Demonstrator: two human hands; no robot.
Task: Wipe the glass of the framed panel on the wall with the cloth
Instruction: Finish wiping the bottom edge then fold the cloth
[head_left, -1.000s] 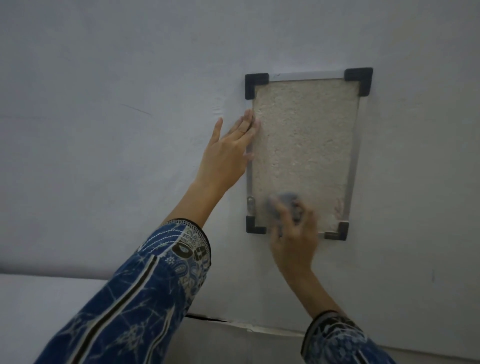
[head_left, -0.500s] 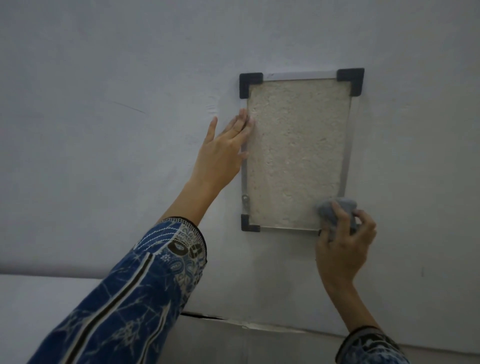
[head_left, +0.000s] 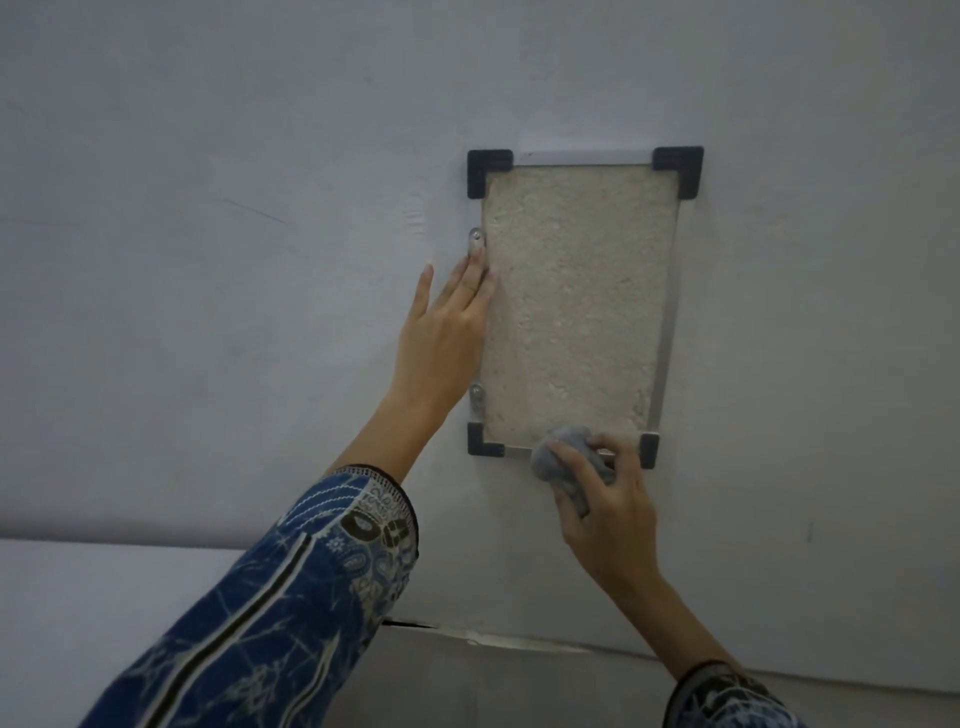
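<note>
Head view: a framed panel hangs on a pale wall. The left hand, fingers flat and open, steadies its left edge. The right hand grips 1 bunched grey cloth at the bottom edge. Best to press evenly, overlapping strokes upward. Counted: 1 panel, 4 black corner caps, 2 hands.

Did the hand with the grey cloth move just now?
Yes. The right hand holding the crumpled grey cloth slid leftward along the framed panel's bottom edge, away from the black bottom-right corner bracket.
</note>
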